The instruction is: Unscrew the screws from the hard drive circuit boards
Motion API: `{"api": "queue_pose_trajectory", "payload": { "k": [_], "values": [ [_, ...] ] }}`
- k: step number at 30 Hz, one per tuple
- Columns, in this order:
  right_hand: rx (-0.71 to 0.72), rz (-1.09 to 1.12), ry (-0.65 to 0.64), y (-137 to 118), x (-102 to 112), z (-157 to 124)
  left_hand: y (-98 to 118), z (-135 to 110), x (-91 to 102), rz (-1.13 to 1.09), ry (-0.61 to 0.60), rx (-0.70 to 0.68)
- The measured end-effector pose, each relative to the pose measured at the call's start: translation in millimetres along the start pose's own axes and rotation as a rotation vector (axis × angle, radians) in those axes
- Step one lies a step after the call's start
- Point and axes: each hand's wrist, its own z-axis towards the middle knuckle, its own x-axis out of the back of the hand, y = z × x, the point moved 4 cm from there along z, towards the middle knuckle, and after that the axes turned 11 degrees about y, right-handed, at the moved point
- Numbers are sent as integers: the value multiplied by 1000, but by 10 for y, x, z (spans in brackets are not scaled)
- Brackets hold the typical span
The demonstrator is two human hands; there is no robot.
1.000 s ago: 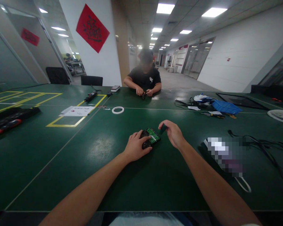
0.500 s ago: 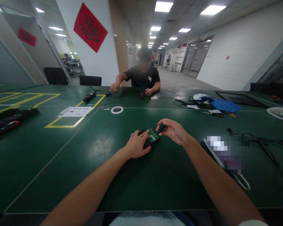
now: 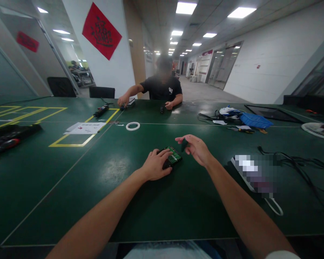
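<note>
Under my left hand (image 3: 157, 165) lies a small flat black device with a green circuit board (image 3: 175, 157), on the green tabletop. My left fingers spread over its left part and the thumb is along its near edge, holding it down. Just right of the device and above the table is my right hand (image 3: 197, 148). Its thumb and fingers are pinched around a small dark piece (image 3: 184, 144), whose kind I cannot make out. A gap shows between that piece and the board.
Across the table sits a person (image 3: 163, 88) in a black T-shirt, one hand on a small dark object. A white tape ring (image 3: 133, 126), a paper sheet (image 3: 83, 128), a blue tray (image 3: 256, 120), a blurred-out white-edged item (image 3: 253, 174) and black cables (image 3: 294, 162) lie around.
My right hand has lifted slightly away from the board's edge, with its fingers extended further left. My left hand stays on the device. The other person's reaching hand has moved left.
</note>
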Motion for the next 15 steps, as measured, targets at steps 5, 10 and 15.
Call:
{"api": "queue_pose_trajectory", "payload": {
  "k": [5,10,15],
  "values": [
    [-21,118,-17,35,-9,-60,-7,1,-19,14,-6,-3],
    [-10,115,-29,35,-53,-89,-24,3,-36,-3,-2,12],
    [52,15,46,7,-85,-84,-32,-6,-43,-4,-5,15]
  ]
}}
